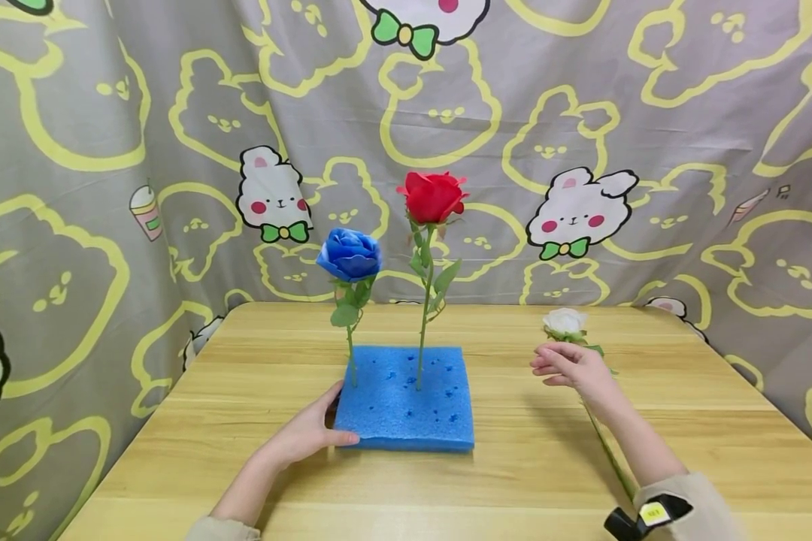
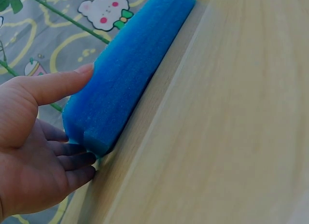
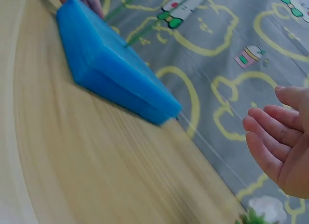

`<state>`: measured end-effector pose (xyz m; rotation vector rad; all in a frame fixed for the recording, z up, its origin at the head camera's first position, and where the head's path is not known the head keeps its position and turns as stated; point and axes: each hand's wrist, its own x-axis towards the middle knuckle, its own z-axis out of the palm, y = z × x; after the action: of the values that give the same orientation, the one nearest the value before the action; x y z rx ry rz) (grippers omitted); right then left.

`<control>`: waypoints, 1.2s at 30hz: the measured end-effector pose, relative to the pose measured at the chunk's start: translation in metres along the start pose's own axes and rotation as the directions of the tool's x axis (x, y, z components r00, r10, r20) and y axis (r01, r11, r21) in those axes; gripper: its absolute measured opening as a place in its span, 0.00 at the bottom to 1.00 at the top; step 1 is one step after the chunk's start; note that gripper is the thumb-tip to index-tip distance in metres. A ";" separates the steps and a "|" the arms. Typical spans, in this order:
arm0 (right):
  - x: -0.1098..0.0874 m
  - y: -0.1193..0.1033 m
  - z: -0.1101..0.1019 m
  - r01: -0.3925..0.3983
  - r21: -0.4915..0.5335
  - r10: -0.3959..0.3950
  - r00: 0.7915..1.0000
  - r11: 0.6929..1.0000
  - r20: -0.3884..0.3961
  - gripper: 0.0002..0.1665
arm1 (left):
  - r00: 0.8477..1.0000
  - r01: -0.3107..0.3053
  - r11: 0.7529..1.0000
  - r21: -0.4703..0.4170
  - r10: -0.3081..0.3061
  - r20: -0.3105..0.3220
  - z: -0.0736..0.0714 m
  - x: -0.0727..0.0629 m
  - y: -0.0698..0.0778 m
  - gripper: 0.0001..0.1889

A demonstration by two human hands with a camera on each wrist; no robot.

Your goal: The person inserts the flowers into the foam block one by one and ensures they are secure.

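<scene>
A blue foam block (image 1: 406, 421) lies on the table with small holes in its top. My left hand (image 1: 311, 428) holds its near left corner, thumb at the front edge and fingers along the left side; the left wrist view shows the thumb (image 2: 72, 84) against the foam. Upright in the block stand a blue rose (image 1: 349, 255) and, farther right and taller, a red rose (image 1: 433, 197). My right hand (image 1: 582, 372) holds nothing, its fingers loosely bent, over the stem of a white rose (image 1: 565, 321). That rose lies on the table, its stem partly hidden by the hand and forearm.
The wooden table (image 1: 514, 481) reaches back to a grey patterned curtain (image 1: 487, 90), which also hangs along both sides. A black strap device (image 1: 649, 517) with a yellow label sits at the right wrist.
</scene>
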<state>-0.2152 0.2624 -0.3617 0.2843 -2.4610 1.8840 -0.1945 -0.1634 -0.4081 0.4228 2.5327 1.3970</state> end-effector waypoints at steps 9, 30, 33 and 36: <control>-0.018 0.012 -0.041 -0.023 -0.064 0.021 0.999 0.998 -0.025 0.23 | 1.000 -0.001 1.000 0.004 0.001 0.005 0.000 -0.001 0.002 0.54; -0.035 0.058 -0.076 -0.254 -0.160 0.263 0.964 0.954 0.033 0.34 | 1.000 -0.016 1.000 -0.003 0.016 0.000 0.001 0.001 0.000 0.55; -0.034 0.062 -0.076 -0.275 -0.194 0.286 0.958 0.941 0.026 0.33 | 1.000 -0.015 1.000 -0.004 0.015 0.000 0.000 0.001 -0.001 0.55; -0.032 0.064 -0.074 -0.299 -0.246 0.307 0.952 0.922 -0.007 0.32 | 1.000 -0.014 1.000 -0.008 0.014 0.002 0.000 0.000 0.000 0.55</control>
<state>-0.2007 0.3537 -0.4073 -0.0819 -2.8616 1.6468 -0.1943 -0.1634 -0.4082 0.4409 2.5268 1.4106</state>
